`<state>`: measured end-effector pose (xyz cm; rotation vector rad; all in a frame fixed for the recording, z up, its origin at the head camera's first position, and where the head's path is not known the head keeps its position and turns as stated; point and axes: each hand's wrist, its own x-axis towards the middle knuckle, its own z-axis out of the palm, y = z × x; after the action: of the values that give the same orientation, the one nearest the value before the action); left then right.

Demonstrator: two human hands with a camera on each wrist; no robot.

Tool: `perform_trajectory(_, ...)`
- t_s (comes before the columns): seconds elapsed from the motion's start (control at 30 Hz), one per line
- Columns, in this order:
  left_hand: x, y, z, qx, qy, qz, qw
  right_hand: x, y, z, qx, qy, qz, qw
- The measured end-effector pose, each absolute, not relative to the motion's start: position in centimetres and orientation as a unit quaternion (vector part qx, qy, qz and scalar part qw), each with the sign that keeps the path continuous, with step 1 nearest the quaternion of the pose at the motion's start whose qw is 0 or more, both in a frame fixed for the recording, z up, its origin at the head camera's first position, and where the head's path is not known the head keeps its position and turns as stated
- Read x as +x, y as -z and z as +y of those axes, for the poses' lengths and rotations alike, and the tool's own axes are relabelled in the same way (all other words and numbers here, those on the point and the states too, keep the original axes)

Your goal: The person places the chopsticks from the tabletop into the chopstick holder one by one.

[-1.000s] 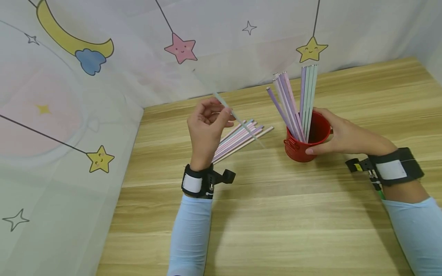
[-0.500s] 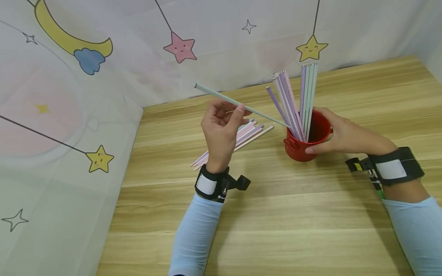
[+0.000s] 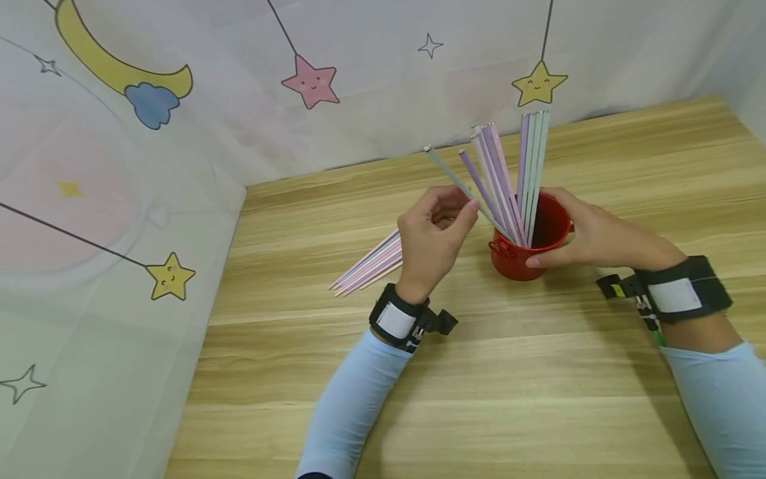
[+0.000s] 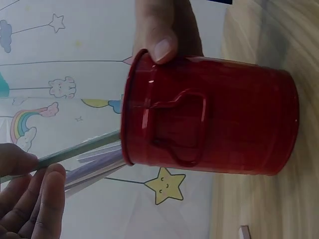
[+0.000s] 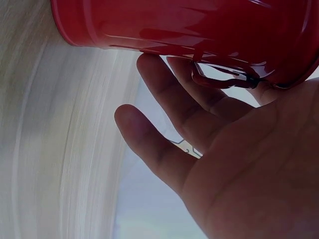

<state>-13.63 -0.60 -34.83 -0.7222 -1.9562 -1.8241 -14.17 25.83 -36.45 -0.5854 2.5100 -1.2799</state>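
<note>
My left hand pinches a slim pale green stick between thumb and fingers. The stick slants down to the right, its lower end at the mouth of a small red metal bucket. Several purple, pink and green sticks stand leaning inside the bucket. From the right, my right hand holds the bucket, thumb at the front of the rim and fingers around the far side. In the left wrist view, a wire handle shows on the bucket's wall; the green stick looks flat-sided.
Behind my left hand, a fan of pastel sticks lies on the wooden table, partly hidden by that hand. A pale curtain with printed stars closes off the back and left sides.
My left hand has moved right with the green stick, from over the loose sticks to the bucket; the stick has tipped steeper, its lower end now at the rim. My right hand stays on the bucket.
</note>
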Motion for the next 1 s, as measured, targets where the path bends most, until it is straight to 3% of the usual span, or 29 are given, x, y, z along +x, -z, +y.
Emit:
perform_trajectory(0.47,-13.7,36.6,0.4,-0.261,0.499,-0.816,0.13,-14.0,36.4,25.8,-0.203,0.437,0.867,0.125)
perform_trajectory(0.73,-14.8,36.9,-2.8,-0.233,0.365,-0.9,0.048,-14.2,36.4,25.8,-0.195,0.429,0.872,0.135)
perform_trajectory(1.0,-16.0,36.7,-6.3,-0.183,0.298,-0.936,0.041,-14.2,36.4,25.8,-0.197,0.43,0.871,0.134)
